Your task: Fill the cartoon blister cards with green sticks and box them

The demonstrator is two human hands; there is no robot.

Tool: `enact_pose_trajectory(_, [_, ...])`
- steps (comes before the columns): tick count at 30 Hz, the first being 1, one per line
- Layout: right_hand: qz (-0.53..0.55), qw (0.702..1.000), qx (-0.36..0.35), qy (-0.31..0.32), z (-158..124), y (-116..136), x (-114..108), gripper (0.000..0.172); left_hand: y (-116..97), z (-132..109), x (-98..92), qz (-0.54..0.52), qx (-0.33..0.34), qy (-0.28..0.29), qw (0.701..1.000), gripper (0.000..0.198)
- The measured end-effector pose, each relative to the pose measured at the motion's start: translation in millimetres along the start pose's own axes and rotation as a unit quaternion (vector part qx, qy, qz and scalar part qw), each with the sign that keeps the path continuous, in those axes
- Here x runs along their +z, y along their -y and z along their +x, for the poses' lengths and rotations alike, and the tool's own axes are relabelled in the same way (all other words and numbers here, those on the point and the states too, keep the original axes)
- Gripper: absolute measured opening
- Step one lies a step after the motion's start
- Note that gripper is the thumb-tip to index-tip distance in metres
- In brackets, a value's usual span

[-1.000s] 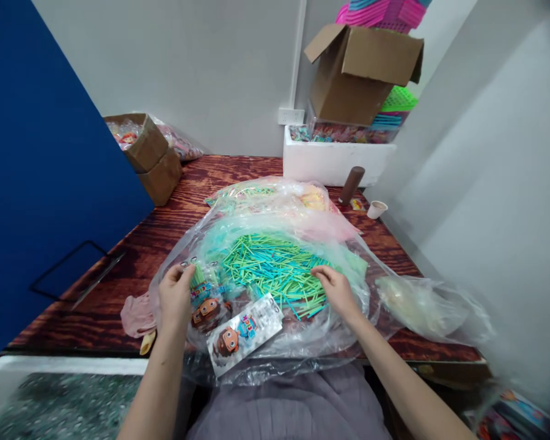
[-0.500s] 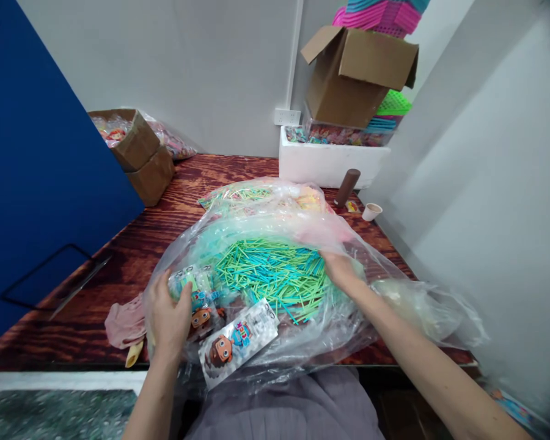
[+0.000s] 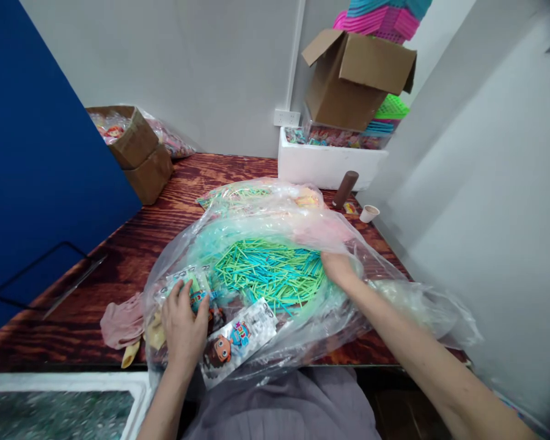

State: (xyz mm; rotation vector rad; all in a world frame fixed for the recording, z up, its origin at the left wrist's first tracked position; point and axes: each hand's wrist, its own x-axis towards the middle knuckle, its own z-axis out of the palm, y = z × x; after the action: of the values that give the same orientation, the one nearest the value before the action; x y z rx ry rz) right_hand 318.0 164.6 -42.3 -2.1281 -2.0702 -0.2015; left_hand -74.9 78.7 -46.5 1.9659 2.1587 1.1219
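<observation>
A big clear plastic bag (image 3: pixel 302 330) lies open on the wooden table (image 3: pixel 132 244), holding a heap of green and blue sticks (image 3: pixel 268 272). My right hand (image 3: pixel 339 269) reaches into the heap at its right edge, fingers curled among the sticks. My left hand (image 3: pixel 183 327) lies flat, fingers spread, on a small printed packet (image 3: pixel 187 287) with a cartoon figure. A second packet with the same figure (image 3: pixel 238 342) lies just right of that hand near the table's front edge.
Another bag of coloured pieces (image 3: pixel 261 195) sits behind. A white foam box (image 3: pixel 327 162), cardboard box (image 3: pixel 355 76) and coloured baskets (image 3: pixel 380 15) stand at the back right, with a brown cylinder (image 3: pixel 347 186) and paper cup (image 3: pixel 369 213). Cardboard boxes (image 3: pixel 140 153) at left. Pink cloth (image 3: pixel 121 321).
My left hand has slid down and flattened onto the packet. My right hand has pushed further right and deeper into the sticks. The view shifted slightly.
</observation>
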Motion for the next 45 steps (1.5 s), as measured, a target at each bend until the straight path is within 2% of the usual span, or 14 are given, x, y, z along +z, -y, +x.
enact_pose_trajectory(7, [0.035,0.999,0.020,-0.005,24,-5,15,0.050,9,-2,2.0,0.009,0.014,0.006,1.000,0.050])
enact_pose_trajectory(11, [0.057,0.998,-0.001,0.012,24,-15,17,0.049,12,-2,3.6,0.010,0.016,0.010,1.000,0.049])
enact_pose_trajectory(18, [0.063,0.995,-0.053,0.050,9,-21,8,0.041,13,-2,3.9,0.020,0.020,0.022,0.999,0.050])
enact_pose_trajectory(26, [0.056,0.994,-0.066,0.062,14,-14,0,0.049,18,-1,0.2,0.036,0.028,0.039,0.998,0.047])
enact_pose_trajectory(32, [0.046,0.992,-0.087,0.081,-11,-5,-19,0.040,16,-5,-8.7,0.049,0.017,0.048,0.998,0.048])
enact_pose_trajectory(35, [0.045,0.990,-0.107,0.084,-29,10,-31,0.031,6,-9,-14.2,0.034,0.020,0.009,0.999,0.047])
enact_pose_trajectory(38, [0.066,0.985,-0.142,0.067,-53,31,-43,0.023,-16,-16,-20.2,0.007,0.044,-0.025,0.999,0.046])
enact_pose_trajectory(40, [0.165,0.973,-0.161,0.014,-73,47,-47,0.018,-35,-24,-22.1,-0.017,0.068,-0.025,0.997,0.045])
enact_pose_trajectory(41, [0.227,0.963,-0.144,0.004,-84,54,-48,0.015,-44,-29,-21.6,-0.034,0.085,-0.016,0.996,0.044])
enact_pose_trajectory(43, [0.348,0.933,-0.088,0.022,-107,69,-44,0.010,-62,-40,-16.9,-0.068,0.124,0.016,0.990,0.040])
enact_pose_trajectory(45, [0.418,0.907,-0.037,0.032,-127,81,-35,0.008,-76,-53,-7.9,-0.092,0.160,0.059,0.981,0.037])
